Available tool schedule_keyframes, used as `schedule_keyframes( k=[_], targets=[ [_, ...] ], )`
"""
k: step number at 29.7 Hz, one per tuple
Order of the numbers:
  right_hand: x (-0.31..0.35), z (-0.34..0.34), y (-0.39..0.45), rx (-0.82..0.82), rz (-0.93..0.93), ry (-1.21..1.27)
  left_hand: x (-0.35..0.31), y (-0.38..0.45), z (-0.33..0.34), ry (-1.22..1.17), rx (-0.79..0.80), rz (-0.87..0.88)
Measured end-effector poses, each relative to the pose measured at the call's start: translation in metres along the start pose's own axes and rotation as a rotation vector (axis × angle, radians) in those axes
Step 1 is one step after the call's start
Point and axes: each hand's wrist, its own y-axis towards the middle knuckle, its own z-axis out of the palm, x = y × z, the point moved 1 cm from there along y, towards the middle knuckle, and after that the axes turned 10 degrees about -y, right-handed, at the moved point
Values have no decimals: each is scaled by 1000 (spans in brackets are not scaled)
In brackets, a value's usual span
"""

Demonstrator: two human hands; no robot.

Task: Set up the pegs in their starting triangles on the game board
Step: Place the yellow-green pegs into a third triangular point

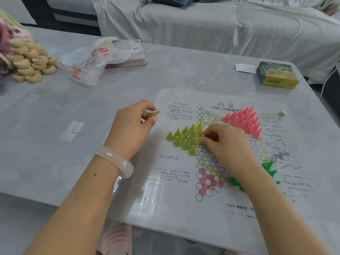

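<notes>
A paper game board (207, 199) lies on the grey table, printed with a star of circles. Several yellow-green pegs (184, 138) stand in its left triangle. Pink pegs (244, 118) fill the far triangle. Bright green pegs (268, 169) stand in the right triangle, partly hidden by my right forearm. My left hand (134, 126) hovers left of the board, pinching one yellow-green peg (153, 113) on its side between thumb and fingers. My right hand (224, 142) rests on the board, its fingertips on a yellow-green peg (200, 139) at the inner edge of that triangle.
A yellow-green game box (276, 75) and a white slip (245, 68) sit at the far right. A small die (282, 113) lies by the board. A crumpled plastic bag (92, 59), a pink box (132, 59) and a pile of round wooden discs (31, 61) are far left.
</notes>
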Motion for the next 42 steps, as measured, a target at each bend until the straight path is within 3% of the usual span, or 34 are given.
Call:
schedule_keyframes(
  k=[14,20,25,32,38,42],
  targets=[
    [-4,-9,-5,13,22,100,-20,-9,6,-145,72,-41],
    [13,-26,-13,7,-27,654,-40,-23,25,-357,250,-70],
    [16,-23,-12,17,-47,740,-44,-25,29,-416,300,-74],
    [7,-24,-11,-31,-55,618,-46,-26,28,-473,335,-53],
    [-9,-22,-13,53,-24,119,-39,-17,18,-523,118,-115],
    [-4,-13,-15,55,-26,-10,-34,-15,18,-510,91,-151]
  ],
)
